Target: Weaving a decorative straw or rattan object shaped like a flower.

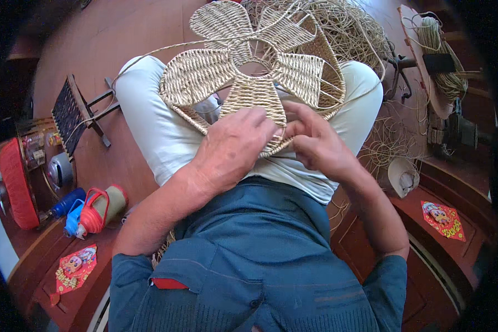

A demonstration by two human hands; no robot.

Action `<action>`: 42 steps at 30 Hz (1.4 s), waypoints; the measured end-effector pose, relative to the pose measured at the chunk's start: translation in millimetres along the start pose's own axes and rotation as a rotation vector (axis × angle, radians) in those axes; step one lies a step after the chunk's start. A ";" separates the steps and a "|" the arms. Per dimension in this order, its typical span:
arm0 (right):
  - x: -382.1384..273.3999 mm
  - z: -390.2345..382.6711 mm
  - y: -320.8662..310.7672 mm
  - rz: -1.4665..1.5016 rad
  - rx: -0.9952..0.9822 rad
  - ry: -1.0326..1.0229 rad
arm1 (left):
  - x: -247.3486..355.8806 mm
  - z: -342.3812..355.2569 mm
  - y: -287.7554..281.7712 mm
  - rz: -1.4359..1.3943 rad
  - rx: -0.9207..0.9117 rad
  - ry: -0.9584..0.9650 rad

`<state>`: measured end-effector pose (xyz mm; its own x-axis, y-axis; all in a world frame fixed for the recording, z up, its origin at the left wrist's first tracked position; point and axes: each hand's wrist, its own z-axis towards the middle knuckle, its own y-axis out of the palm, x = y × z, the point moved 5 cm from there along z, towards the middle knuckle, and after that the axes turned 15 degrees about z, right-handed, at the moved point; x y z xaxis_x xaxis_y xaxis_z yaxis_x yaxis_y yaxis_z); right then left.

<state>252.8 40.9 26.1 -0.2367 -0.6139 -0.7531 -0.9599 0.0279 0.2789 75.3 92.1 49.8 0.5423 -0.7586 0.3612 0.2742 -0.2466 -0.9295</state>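
Observation:
A flower-shaped piece of woven straw rope [198, 76] lies across my lap, its broad petals set round an open ring and joined to a curved woven rim [337, 77]. My left hand [235, 138] is closed over the near petal [254, 99], its fingers on top of the weave. Beside that petal's right edge, my right hand [318, 141] has curled fingers drawn together; whatever is between them is hidden. On the right petal [299, 77] and the far right petal [285, 29], bare frame rods show past the weave. A loose straw strand [174, 46] trails off leftward.
A heap of straw rope [351, 27] lies beyond my right knee, and tangled strands [390, 138] lie beside it. At right hangs a coiled rope bundle [440, 44]. Left of me are a small stool [74, 116], a red-handled vacuum flask [108, 207] and a blue bottle [66, 202].

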 end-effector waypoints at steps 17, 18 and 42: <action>6.6 -22.9 57.6 -0.912 0.108 -0.894 | -97.8 -29.6 -55.5 0.347 -0.155 -0.034; 9.2 -22.1 59.8 -0.955 0.107 -0.884 | -103.8 -25.3 -59.3 0.324 -0.129 -0.093; 0.7 -8.0 71.1 -0.687 0.024 -0.219 | -28.2 -56.4 -8.7 -0.221 0.107 -0.376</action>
<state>185.5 36.1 50.2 0.3993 -0.3269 -0.8566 -0.9053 -0.2884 -0.3119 12.9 81.6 43.5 0.7071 -0.4176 0.5707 0.4861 -0.2990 -0.8211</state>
